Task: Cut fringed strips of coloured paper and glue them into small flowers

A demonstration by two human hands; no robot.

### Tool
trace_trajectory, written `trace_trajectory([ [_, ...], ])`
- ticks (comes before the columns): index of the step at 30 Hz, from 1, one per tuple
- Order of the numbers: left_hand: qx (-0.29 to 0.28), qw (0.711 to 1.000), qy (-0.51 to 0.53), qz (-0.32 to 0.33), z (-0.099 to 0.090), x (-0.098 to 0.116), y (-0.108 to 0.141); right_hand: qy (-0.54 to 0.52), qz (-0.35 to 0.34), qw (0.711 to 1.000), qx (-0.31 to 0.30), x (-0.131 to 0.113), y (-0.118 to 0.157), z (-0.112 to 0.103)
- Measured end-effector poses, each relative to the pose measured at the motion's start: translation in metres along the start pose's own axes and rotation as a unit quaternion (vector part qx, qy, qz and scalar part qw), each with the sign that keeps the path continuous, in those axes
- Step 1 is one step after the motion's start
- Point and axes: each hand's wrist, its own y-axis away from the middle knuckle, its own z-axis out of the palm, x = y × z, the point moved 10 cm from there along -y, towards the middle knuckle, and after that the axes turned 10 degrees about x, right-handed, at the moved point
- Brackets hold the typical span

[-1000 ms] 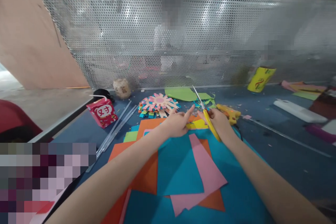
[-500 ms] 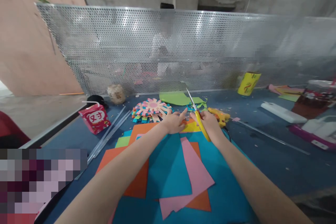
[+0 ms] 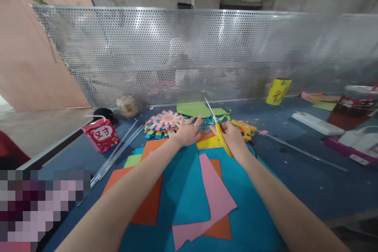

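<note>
My left hand (image 3: 189,130) is spread with its fingers apart, over the right edge of a pile of flower-shaped cutouts (image 3: 168,119) in pink, blue, orange and green. In my right hand (image 3: 232,138) are yellow-handled scissors (image 3: 219,129), their blades pointing up and away. Just right of that hand lies a yellow glue gun (image 3: 245,128). Sheets in blue (image 3: 186,189), orange (image 3: 147,201) and pink (image 3: 217,193) overlap under my forearms, with a yellow piece (image 3: 209,141) near my fingers. Behind the hands is a green sheet (image 3: 195,109).
A red drink carton (image 3: 102,134) and clear sticks (image 3: 118,155) lie left. A yellow can (image 3: 278,91), white bar (image 3: 317,123), purple power strip (image 3: 350,151) and dark drink cup (image 3: 352,106) stand right. A perforated metal screen (image 3: 147,55) crosses the back; a person is behind it.
My left hand has moved slightly left and its fingers are more spread. The scissors stay in my right hand. The whole view has shifted a little.
</note>
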Motion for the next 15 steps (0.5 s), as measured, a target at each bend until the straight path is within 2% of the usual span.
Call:
trace_trajectory([
  [3,0.013,1.0,0.009,-0.026,-0.006,-0.005,-0.002,0.012,-0.006,1.0,-0.001,0.001,0.0,-0.001],
  [6,-0.002,0.999,0.033,-0.034,-0.013,-0.006,0.003,0.019,-0.02,1.0,-0.004,0.001,0.001,0.0],
  [15,-0.059,0.99,0.104,-0.075,-0.041,-0.023,0.057,0.059,-0.039,0.997,-0.044,-0.004,0.01,0.012],
])
